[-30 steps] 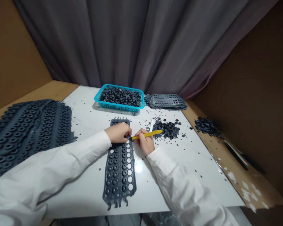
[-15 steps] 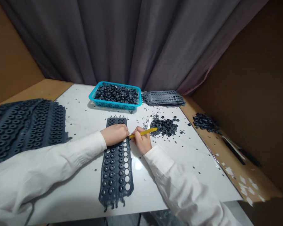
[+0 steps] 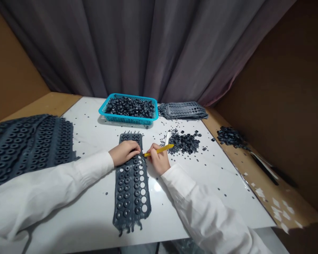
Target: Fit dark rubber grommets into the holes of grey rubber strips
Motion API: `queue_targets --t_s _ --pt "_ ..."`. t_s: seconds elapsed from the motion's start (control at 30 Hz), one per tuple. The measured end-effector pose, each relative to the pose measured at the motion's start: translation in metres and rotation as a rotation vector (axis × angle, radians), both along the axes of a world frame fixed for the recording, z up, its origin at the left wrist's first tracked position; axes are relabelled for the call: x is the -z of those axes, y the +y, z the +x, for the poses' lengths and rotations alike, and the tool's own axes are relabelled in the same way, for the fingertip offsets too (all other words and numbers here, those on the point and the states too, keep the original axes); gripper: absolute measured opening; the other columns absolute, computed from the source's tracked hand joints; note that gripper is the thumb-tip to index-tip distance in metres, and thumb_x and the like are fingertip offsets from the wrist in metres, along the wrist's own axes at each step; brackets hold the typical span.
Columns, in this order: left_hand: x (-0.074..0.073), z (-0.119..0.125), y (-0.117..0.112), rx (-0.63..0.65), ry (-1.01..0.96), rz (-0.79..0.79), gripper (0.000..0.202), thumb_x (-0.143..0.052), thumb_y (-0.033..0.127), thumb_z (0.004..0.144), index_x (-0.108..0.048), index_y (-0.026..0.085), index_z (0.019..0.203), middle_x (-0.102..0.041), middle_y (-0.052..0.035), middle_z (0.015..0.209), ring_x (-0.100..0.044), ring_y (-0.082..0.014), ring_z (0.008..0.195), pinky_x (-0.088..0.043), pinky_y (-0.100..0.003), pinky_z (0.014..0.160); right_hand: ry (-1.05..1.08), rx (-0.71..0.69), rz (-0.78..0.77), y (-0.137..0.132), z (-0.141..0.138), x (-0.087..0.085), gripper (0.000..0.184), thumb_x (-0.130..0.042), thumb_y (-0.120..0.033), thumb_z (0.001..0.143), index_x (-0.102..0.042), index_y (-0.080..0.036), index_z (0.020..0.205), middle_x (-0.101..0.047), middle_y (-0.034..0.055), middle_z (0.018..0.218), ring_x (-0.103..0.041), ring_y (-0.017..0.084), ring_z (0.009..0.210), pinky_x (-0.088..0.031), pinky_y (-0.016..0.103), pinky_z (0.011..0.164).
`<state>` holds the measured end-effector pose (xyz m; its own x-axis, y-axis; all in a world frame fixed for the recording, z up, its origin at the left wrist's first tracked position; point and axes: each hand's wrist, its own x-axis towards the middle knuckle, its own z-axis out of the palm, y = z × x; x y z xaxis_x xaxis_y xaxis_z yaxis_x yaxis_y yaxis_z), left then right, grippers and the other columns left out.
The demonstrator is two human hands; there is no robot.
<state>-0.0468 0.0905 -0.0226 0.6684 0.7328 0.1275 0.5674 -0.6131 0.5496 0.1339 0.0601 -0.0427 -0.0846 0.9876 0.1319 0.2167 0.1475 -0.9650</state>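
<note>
left hand [image 3: 125, 151] pressed flat on dark rubber sheet [image 3: 131, 190] at frame centre, fingers curled loosely, right hand [image 3: 159, 160] closed around yellow tool [image 3: 159, 150], tip at sheet's right edge, blue basket [image 3: 127, 120] above, loose rings pile [image 3: 185, 142] right of centre

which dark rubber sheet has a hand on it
The single sheet mid-board, under the left hand, with the yellow tool in the right hand at its edge. The left stack and the back stack beside the blue basket lie untouched.
</note>
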Motion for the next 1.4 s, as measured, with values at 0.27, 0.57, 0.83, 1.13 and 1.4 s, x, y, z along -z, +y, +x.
queue_targets --t_s 0.27,0.57,0.83,1.13,1.4 --pt "-0.021 0.009 0.008 0.182 0.28 0.081 0.01 -0.054 0.018 0.08 -0.064 0.015 0.082 -0.062 -0.0074 0.083 -0.056 -0.0205 0.083 -0.042 -0.028 0.075 0.071 0.044 -0.031 -0.002 0.002 0.001 0.014 -0.04 -0.022 0.072 -0.048 -0.02 0.061 -0.048 -0.0052 0.046 -0.044 0.011 0.043 -0.036 0.023 0.048" --pt "-0.028 0.016 0.008 0.198 0.374 0.106 0.009 -0.057 0.015 0.077 -0.065 0.015 0.083 -0.064 -0.0077 0.083 -0.058 -0.0221 0.085 -0.042 -0.029 0.075 0.06 0.016 -0.068 0.0 0.001 0.002 0.013 -0.04 -0.02 0.072 -0.049 -0.02 0.061 -0.049 -0.0051 0.046 -0.045 0.011 0.043 -0.037 0.023 0.047" --pt "-0.019 0.016 0.0 0.17 0.364 0.216 0.013 -0.05 0.011 0.082 -0.061 0.014 0.076 -0.06 -0.0078 0.079 -0.056 -0.0207 0.081 -0.043 -0.03 0.075 -0.169 -0.063 0.044 0.003 0.0 -0.013 0.016 -0.041 -0.017 0.07 -0.039 -0.021 0.055 -0.046 -0.0041 0.046 -0.043 0.012 0.049 -0.034 0.024 0.051" --pt "-0.011 0.016 -0.003 0.117 0.363 0.227 0.019 -0.041 0.009 0.087 -0.057 0.013 0.077 -0.06 -0.0101 0.082 -0.054 -0.0224 0.083 -0.043 -0.033 0.075 -0.183 -0.063 0.029 0.004 0.002 -0.01 0.018 -0.04 -0.016 0.072 -0.039 -0.022 0.056 -0.045 -0.0042 0.044 -0.042 0.012 0.047 -0.032 0.023 0.049" --pt "0.004 -0.001 -0.006 -0.03 0.017 0.028 0.017 -0.04 0.02 0.088 -0.055 0.016 0.081 -0.059 -0.0051 0.083 -0.054 -0.0179 0.082 -0.043 -0.029 0.076 -0.196 -0.075 0.017 0.003 0.002 -0.016 0.019 -0.04 -0.014 0.073 -0.039 -0.021 0.056 -0.045 -0.0047 0.043 -0.043 0.011 0.046 -0.034 0.023 0.049"
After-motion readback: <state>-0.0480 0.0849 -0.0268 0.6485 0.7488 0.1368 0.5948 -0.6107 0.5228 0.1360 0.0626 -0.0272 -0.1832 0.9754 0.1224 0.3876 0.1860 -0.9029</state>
